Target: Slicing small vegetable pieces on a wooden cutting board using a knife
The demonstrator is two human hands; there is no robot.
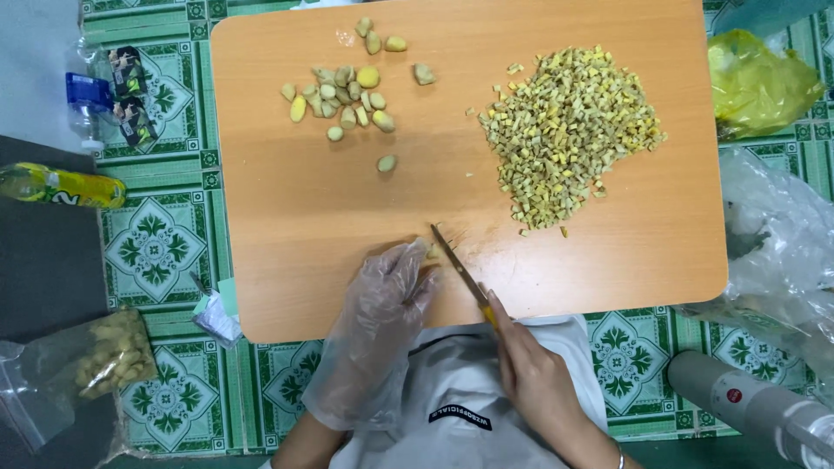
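While pinned under gloved left hand [382,300], ginger piece [432,253] just left of knife [460,274]; blade diagonal, gripped in right hand [534,378].

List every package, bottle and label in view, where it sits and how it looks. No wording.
Clear bottle: upper left of the board, blue label, dark packets beside it.
Yellow bottle: left edge, lying on its side, yellow-green wrap.
Clear bag: lower left, holds pale yellow pieces.
Foil sachet: by the board's lower left corner, small, silver.
Yellow bag: upper right, crumpled.
Clear plastic: right edge, crumpled.
Grey cylinder: lower right, small red label.
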